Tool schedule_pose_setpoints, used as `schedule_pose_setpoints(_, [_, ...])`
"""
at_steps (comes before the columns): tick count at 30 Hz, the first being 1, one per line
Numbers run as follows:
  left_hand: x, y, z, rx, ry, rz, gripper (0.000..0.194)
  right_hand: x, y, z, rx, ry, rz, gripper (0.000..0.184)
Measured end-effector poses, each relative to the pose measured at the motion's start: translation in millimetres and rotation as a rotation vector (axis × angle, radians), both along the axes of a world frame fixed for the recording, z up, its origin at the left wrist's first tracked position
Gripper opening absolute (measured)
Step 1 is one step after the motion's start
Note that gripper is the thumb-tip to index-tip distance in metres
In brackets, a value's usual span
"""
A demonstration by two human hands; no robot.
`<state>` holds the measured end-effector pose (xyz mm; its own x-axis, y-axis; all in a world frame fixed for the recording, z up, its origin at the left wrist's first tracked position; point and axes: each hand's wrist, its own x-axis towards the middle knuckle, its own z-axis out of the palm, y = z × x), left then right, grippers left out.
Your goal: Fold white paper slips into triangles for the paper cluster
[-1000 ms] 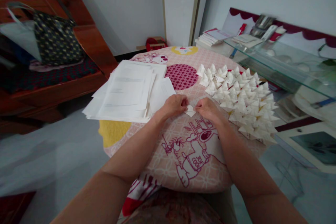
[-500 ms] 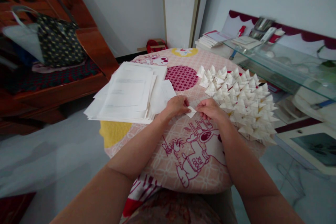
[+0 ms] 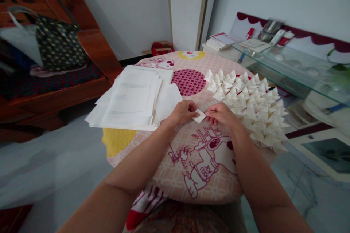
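Note:
My left hand [image 3: 182, 112] and my right hand [image 3: 222, 114] meet over a small folded white paper piece [image 3: 199, 116] and pinch it from both sides. It rests just above a pink cartoon-print cloth [image 3: 197, 160] covering a cushion on my lap. To the right of my right hand lies a dense heap of several folded white paper triangles [image 3: 247, 103]. To the left of my left hand sits a stack of white paper sheets [image 3: 133, 96].
A glass table [image 3: 298, 67] with books and small items stands at the right. On the left, a dark patterned bag [image 3: 56, 42] rests on a wooden bench [image 3: 54, 87]. Grey floor lies on both sides of the cushion.
Both hands stay on the small paper piece and shift a little as they work it. The view has swayed slightly.

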<state>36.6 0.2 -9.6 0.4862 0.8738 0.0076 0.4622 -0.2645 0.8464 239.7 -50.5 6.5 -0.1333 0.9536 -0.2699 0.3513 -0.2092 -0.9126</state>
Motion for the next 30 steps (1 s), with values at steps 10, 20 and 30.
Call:
schedule_pose_setpoints(10, [-3.6,0.0,8.3,-0.304,-0.626,-0.015,0.033,-8.1,-4.5,9.0,0.315,0.093,-0.049,0.024])
schedule_pose_setpoints(20, [-5.1,-5.4,18.6,-0.186,-0.645,-0.011,0.039,-5.0,-8.6,3.8,0.431,0.033,-0.076,0.023])
schedule_pose_setpoints(30, [-6.1,-6.8,20.2,-0.172,-0.628,-0.021,0.036,-5.0,-12.0,6.7,0.455,-0.007,-0.085,0.024])
